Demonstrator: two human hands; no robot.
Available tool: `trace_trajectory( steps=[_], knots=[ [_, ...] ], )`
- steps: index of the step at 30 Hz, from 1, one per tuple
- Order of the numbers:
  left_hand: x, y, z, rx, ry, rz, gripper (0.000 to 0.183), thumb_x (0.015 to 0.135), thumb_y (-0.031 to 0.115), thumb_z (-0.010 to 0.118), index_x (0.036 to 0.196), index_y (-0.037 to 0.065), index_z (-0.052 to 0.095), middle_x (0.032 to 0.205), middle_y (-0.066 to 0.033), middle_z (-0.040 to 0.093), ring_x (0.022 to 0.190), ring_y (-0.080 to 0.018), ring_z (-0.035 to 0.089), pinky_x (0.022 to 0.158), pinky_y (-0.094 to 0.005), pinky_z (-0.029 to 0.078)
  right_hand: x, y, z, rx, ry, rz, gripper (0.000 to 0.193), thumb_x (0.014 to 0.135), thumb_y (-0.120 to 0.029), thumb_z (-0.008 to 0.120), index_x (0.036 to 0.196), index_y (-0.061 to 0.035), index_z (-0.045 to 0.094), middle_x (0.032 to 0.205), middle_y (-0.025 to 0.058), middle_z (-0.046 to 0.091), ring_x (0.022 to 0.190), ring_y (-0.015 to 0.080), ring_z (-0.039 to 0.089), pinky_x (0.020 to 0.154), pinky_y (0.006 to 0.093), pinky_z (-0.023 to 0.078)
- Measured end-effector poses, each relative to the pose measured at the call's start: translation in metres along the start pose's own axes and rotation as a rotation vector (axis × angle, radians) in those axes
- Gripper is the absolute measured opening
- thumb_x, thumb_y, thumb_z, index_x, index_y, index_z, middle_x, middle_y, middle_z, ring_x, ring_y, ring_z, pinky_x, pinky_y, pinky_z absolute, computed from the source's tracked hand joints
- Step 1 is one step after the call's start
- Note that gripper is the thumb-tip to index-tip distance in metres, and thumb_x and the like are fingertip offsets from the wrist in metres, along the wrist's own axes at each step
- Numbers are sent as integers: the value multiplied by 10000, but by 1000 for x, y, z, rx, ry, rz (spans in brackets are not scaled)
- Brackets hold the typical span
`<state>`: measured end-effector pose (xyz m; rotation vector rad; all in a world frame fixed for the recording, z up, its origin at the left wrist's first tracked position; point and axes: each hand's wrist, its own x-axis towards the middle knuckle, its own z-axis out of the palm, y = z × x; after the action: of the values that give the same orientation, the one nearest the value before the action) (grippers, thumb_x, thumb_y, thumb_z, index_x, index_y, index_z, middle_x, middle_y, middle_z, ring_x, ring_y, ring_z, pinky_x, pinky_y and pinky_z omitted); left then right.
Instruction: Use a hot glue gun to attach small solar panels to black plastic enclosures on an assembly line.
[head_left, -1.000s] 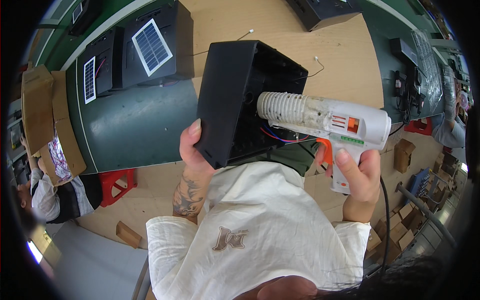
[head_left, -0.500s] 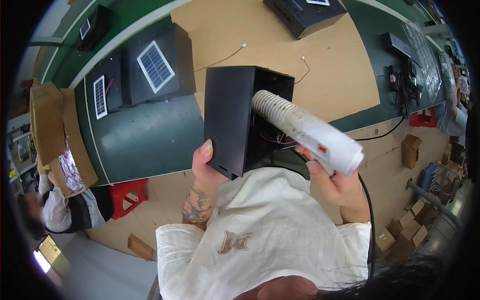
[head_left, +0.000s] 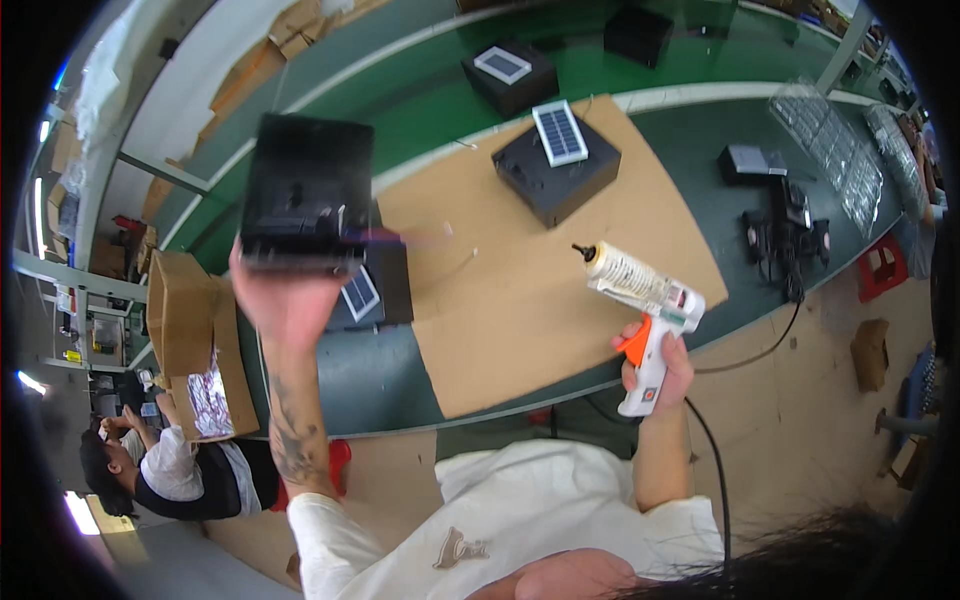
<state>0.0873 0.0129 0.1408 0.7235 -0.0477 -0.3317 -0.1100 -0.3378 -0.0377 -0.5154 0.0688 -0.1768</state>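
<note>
My left hand (head_left: 290, 305) is raised at the left, gripping a black box-shaped housing (head_left: 305, 185) by its near side. The housing's open side and inner parts face up, blurred by motion, and a wire trails from it to the right. In my right hand (head_left: 660, 365) is a white glue gun (head_left: 650, 310) with an orange trigger. Its dark nozzle points up and left, apart from the housing. Another black housing with a small solar panel (head_left: 560, 135) sits on the cardboard sheet (head_left: 520, 310). Beneath my left hand stands one more housing (head_left: 393, 285) with a panel.
A green conveyor belt (head_left: 420, 105) runs along the far side, carrying black housings (head_left: 510, 80). At the right of the table (head_left: 370, 385) lie black adapters with cables (head_left: 780, 240) and clear plastic wrap (head_left: 830, 150). An open carton (head_left: 185, 315) and a seated co-worker (head_left: 190, 465) are at the left.
The housing has moved up and left and turned over in my left hand. My right hand has drawn the glue gun out of it. The view has shifted too.
</note>
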Motion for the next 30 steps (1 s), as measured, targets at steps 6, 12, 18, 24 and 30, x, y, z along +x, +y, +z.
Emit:
trace_trajectory(
  steps=[6,12,18,24,30],
  knots=[
    [188,-6,-38,51,-24,-336,638,929,528,354,1410,119,444,1457,-167,444,1276,-417,427,1023,-591,373,13,5,-8,240,58,-4,466,986,-267,506,1323,36,401,1100,245,598,1019,386,622,439,320,540],
    [274,-24,-96,217,109,-408,740,950,614,324,1456,75,362,1453,-205,431,1263,-471,455,1038,-612,381,13,-1,-6,166,70,70,512,974,-260,509,1356,51,372,1049,258,615,1004,406,626,433,323,543],
    [316,3,-112,926,646,-415,795,944,649,360,1390,-4,441,1302,-242,573,1095,-430,619,947,-508,508,10,-8,-3,199,103,77,532,928,-259,585,1324,46,403,1013,263,619,903,424,647,387,348,524],
    [348,-7,-49,2007,142,735,439,897,353,563,1095,-23,674,1111,-252,662,1065,-422,617,954,-454,477,8,1,-6,208,258,-156,510,963,-279,526,1317,57,378,1002,247,623,892,406,657,376,357,515],
    [382,-151,78,2006,-620,366,1058,729,690,696,1543,175,258,1610,-211,90,1453,-492,109,1173,-544,196,13,1,-4,340,419,-205,446,965,-282,526,1267,27,418,1047,233,615,968,379,645,385,359,517]
  ],
)
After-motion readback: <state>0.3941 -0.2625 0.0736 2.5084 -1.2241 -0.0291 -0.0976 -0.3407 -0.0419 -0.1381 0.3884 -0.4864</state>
